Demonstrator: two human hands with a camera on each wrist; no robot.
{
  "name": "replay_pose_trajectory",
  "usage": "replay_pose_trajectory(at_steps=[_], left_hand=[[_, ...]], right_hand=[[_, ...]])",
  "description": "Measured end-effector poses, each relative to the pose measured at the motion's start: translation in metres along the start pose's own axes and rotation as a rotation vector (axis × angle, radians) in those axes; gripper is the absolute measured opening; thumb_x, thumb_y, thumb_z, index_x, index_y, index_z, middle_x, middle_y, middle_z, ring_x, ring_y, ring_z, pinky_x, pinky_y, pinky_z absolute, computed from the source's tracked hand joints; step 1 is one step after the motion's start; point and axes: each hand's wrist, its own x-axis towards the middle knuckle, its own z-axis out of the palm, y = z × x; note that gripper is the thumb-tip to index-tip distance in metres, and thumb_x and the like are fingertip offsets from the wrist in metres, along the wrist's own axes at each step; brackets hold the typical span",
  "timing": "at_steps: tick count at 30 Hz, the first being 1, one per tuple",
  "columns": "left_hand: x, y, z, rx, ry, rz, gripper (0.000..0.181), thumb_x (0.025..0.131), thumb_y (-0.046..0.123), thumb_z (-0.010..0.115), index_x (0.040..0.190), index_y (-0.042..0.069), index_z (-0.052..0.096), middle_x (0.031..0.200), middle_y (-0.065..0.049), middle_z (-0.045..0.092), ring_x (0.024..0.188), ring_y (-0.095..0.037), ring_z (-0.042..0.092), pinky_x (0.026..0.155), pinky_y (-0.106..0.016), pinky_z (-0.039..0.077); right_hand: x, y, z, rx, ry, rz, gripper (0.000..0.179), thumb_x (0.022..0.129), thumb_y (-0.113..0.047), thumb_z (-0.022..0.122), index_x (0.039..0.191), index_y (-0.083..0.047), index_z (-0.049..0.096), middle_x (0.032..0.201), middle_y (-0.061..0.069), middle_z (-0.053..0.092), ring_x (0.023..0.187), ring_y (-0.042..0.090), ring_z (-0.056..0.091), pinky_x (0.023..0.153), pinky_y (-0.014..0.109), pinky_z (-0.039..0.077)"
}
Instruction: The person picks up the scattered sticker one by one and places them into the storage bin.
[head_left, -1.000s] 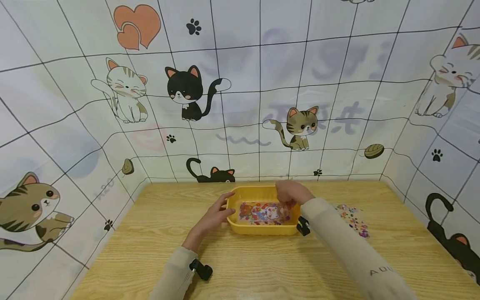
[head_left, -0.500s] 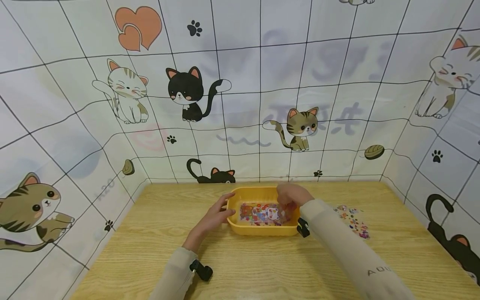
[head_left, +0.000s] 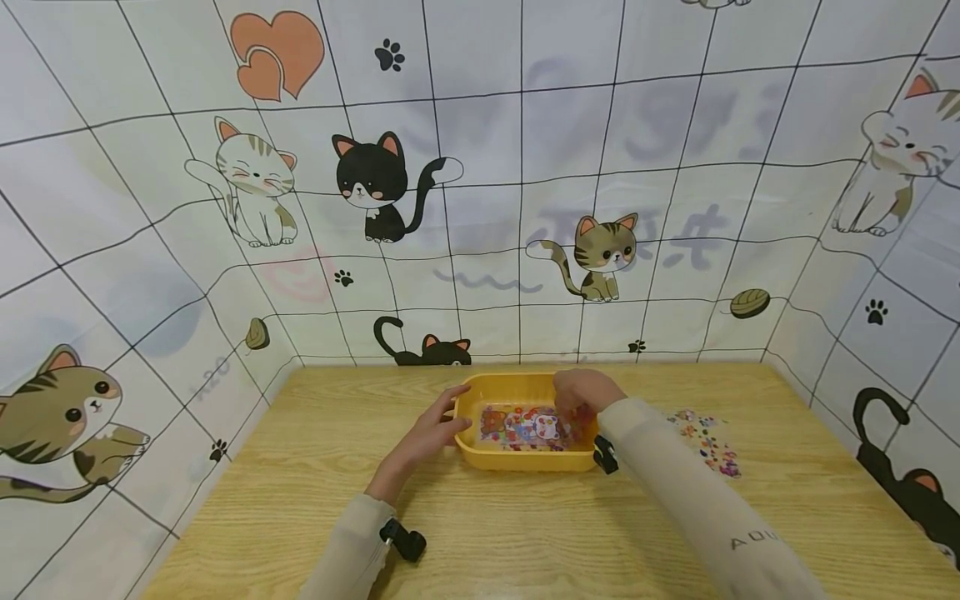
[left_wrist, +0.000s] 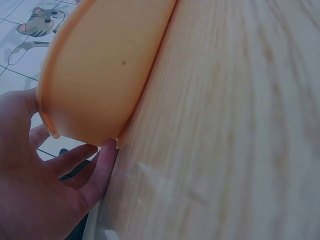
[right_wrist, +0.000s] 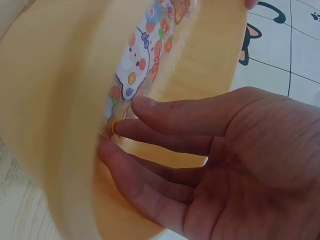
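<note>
A shallow yellow plastic basin [head_left: 495,461] stands on the table near the back wall. Inside it lies a colourful sheet [head_left: 521,427] printed with cartoon animals, shiny and partly clear. My left hand [head_left: 432,427] grips the basin's left end, thumb over the rim and fingers against the outer wall, as the left wrist view shows. Over the right end, my right hand [head_left: 587,392] reaches into the basin. In the right wrist view its thumb and bent fingers [right_wrist: 160,135] meet the sheet's end; a small yellow spot shows at one fingertip. Whether they pinch anything is unclear.
Small, colourful bits [head_left: 705,442] lie spread on the wooden table [head_left: 480,533] to the right of the basin, partly behind the right sleeve [head_left: 675,475]. A white wall covering [head_left: 480,208] with cat drawings closes off the back and sides.
The right hand and forearm have shifted very slightly over the basin's right end. The left hand keeps its hold, and the basin stays in place.
</note>
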Motion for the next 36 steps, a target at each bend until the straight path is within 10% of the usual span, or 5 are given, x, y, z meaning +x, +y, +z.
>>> replay_pose_trajectory(at_steps=[14,26,32,36], left_hand=[[-0.001,0.002,0.001,-0.017,0.018,-0.002,0.06,0.105,0.022,0.059,0.16,0.028,0.036,0.159,-0.021,0.041,0.133,-0.038,0.056,0.092,-0.045,0.061],[0.0,0.001,0.0,-0.015,0.003,0.006,0.06,0.105,0.021,0.058,0.161,0.028,0.035,0.159,-0.022,0.041,0.133,-0.038,0.055,0.093,-0.045,0.061],[0.0,0.002,0.001,-0.016,-0.006,0.003,0.06,0.105,0.022,0.057,0.161,0.027,0.035,0.159,-0.022,0.04,0.133,-0.039,0.055,0.093,-0.044,0.061],[0.0,0.003,0.001,-0.019,0.001,-0.003,0.06,0.105,0.022,0.058,0.161,0.028,0.035,0.16,-0.021,0.039,0.135,-0.039,0.054,0.093,-0.044,0.061]], right_hand=[[0.004,-0.003,0.001,-0.007,0.003,0.062,0.018,0.087,-0.005,0.078,0.102,-0.003,0.068,0.095,0.014,0.068,0.082,0.026,0.073,0.075,0.033,0.063],[-0.002,-0.002,0.0,-0.079,0.031,0.004,0.006,0.088,-0.004,0.072,0.09,-0.007,0.068,0.078,0.007,0.064,0.055,0.016,0.055,0.051,0.025,0.046],[-0.001,0.009,-0.002,-0.043,0.103,-0.111,0.032,0.089,0.0,0.068,0.062,-0.011,0.057,0.052,-0.003,0.036,0.046,0.011,0.042,0.045,0.022,0.037],[-0.015,0.019,-0.014,0.018,0.211,-0.235,0.026,0.093,-0.004,0.069,0.067,-0.007,0.065,0.058,0.001,0.056,0.05,0.013,0.055,0.05,0.024,0.05]])
